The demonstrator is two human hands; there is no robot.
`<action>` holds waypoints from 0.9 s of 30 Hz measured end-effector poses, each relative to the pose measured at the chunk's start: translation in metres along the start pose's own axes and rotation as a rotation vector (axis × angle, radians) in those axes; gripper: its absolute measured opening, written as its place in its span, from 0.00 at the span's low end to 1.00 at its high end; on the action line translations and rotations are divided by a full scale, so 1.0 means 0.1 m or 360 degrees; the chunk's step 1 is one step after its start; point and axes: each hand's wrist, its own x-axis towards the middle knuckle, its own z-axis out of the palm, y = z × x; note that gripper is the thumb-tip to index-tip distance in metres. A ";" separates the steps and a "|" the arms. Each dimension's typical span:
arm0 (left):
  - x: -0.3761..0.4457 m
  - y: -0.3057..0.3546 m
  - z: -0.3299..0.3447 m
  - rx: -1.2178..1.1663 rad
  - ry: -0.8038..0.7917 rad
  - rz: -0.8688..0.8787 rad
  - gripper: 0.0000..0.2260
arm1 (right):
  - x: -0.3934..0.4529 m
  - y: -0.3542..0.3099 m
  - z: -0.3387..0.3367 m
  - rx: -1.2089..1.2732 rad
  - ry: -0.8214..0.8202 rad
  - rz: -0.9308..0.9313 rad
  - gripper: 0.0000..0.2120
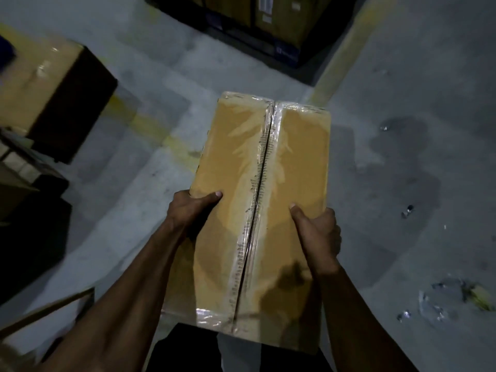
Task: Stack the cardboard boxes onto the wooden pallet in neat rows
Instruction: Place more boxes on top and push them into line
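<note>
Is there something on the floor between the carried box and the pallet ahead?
Nothing visible. Both hands, left and right, grip the box; bare floor lies before the pallet, with scraps off right.

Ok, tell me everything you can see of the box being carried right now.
The cardboard box is long, tan and sealed, with clear tape running along its centre seam and across both ends. It is held level above the grey floor, long axis pointing away from the person. The left hand grips its left edge and the right hand its right edge, thumbs lying on top. The tape looks wrinkled; I see no damage.
</note>
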 end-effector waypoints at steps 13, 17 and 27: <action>-1.36 1.39 -0.49 -0.0297 0.0529 0.0217 0.33 | -0.57 -1.50 -1.35 -0.0075 0.0071 -0.0594 0.36; -1.32 1.73 -0.72 -0.0304 0.0602 0.0265 0.32 | -0.63 -1.88 -1.33 -0.0015 0.0125 -0.0700 0.34; 0.05 2.39 -1.74 -0.0227 0.0565 0.0306 0.26 | -0.47 -3.27 -0.25 0.0018 0.0188 -0.0801 0.31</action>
